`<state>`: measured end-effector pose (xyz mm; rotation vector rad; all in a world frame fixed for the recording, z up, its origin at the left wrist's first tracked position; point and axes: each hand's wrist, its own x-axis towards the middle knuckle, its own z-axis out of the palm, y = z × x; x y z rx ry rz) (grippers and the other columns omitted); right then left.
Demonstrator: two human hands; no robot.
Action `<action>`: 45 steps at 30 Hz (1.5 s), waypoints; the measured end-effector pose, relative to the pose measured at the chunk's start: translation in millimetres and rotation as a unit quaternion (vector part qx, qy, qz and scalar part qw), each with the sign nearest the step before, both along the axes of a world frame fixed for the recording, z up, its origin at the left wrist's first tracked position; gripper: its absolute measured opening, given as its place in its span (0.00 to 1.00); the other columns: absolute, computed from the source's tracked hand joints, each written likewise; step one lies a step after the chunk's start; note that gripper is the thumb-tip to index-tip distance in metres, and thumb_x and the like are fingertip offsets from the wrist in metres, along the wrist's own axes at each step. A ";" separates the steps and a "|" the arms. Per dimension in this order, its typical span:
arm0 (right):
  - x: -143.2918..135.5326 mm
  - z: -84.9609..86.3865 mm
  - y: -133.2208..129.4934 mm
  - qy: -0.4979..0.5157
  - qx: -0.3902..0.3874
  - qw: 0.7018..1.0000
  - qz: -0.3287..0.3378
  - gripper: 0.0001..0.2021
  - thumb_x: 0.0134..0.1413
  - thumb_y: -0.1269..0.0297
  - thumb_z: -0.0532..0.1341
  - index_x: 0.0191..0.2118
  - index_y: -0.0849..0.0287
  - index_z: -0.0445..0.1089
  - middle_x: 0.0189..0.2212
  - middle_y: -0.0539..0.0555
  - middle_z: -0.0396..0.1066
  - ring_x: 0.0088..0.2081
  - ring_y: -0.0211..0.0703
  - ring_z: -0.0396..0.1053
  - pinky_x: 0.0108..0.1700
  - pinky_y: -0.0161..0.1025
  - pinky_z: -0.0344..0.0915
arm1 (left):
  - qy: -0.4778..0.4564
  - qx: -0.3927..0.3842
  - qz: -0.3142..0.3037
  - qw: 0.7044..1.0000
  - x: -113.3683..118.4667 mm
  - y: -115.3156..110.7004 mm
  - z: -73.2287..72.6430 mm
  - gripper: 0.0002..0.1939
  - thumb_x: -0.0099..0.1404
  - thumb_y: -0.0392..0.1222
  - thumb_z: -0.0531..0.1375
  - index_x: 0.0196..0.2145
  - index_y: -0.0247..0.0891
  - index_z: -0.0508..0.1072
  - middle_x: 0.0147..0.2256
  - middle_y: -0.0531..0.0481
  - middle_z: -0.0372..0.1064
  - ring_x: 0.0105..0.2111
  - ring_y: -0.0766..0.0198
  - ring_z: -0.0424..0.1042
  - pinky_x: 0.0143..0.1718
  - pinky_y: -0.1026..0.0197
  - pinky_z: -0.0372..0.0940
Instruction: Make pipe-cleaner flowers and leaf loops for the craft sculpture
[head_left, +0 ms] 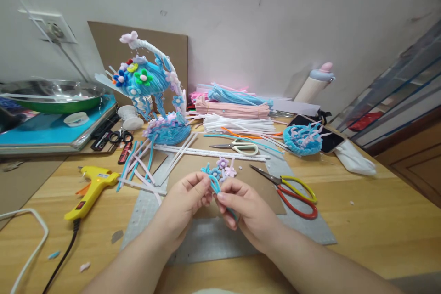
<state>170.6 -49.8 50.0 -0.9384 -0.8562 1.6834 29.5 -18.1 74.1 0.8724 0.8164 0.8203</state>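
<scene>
A blue pipe cleaner [214, 183], bent into a loop, is held between my two hands above the cardboard. My left hand [188, 197] pinches one side of the loop with thumb and forefinger. The fingers of my right hand [243, 209] close round the other side, and a tail of the pipe cleaner shows under them. Just beyond my fingertips lie several small pipe-cleaner flowers, among them a purple flower [222, 162], a pink flower [230, 171] and a blue flower [215, 172].
Red-and-yellow-handled scissors [296, 196] lie right, cream-handled scissors [245, 147] farther back. A yellow glue gun [91, 191] rests left. Behind stand a blue flower-covered pipe-cleaner piece [168, 133] and bundles of pink pipe cleaners [232, 110]. A round blue piece [303, 140] sits back right.
</scene>
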 end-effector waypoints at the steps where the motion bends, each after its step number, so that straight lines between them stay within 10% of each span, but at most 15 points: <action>1: -0.2 -0.1 0.0 -0.020 0.014 1.000 -0.011 0.10 0.47 0.62 0.63 0.26 0.60 0.63 0.18 0.45 0.63 0.15 0.28 0.55 0.15 0.27 0.50 | 0.020 0.016 0.005 1.000 0.0 0.5 -1.1 0.12 0.57 0.47 0.62 0.26 0.36 0.68 0.23 0.55 0.64 0.25 0.70 0.62 0.31 0.65 0.59; 14: 0.1 2.3 -0.2 -0.129 0.040 0.991 -0.014 0.12 0.47 0.58 0.62 0.25 0.59 0.61 0.15 0.42 0.58 0.14 0.28 0.53 0.17 0.28 0.48 | 0.188 0.159 0.034 0.969 -10.0 5.5 4.9 0.09 0.57 0.44 0.61 0.28 0.36 0.68 0.25 0.56 0.65 0.26 0.69 0.63 0.29 0.67 0.58; 26: 7.8 9.4 2.4 0.067 -0.109 0.987 0.093 0.07 0.53 0.63 0.59 0.32 0.61 0.64 0.21 0.46 0.63 0.14 0.24 0.49 0.18 0.28 0.40 | 0.166 0.150 0.050 0.973 -9.7 5.5 8.7 0.10 0.54 0.45 0.62 0.24 0.36 0.68 0.22 0.56 0.64 0.24 0.68 0.62 0.28 0.67 0.57; 35: 1.8 2.5 0.3 -0.103 0.063 0.993 -0.005 0.12 0.48 0.61 0.64 0.36 0.58 0.63 0.21 0.43 0.56 0.20 0.29 0.50 0.21 0.29 0.47 | 0.144 0.127 0.046 0.980 -11.0 7.5 9.3 0.08 0.54 0.41 0.60 0.21 0.37 0.66 0.18 0.57 0.62 0.22 0.69 0.61 0.27 0.67 0.56; 45: 6.8 4.6 -5.3 -0.380 0.247 0.891 -0.037 0.05 0.56 0.66 0.57 0.34 0.57 0.70 0.26 0.49 0.67 0.28 0.37 0.62 0.32 0.34 0.57 | 0.125 0.096 0.046 0.986 -9.1 7.0 12.6 0.08 0.52 0.40 0.61 0.20 0.36 0.66 0.17 0.57 0.61 0.21 0.70 0.61 0.26 0.67 0.56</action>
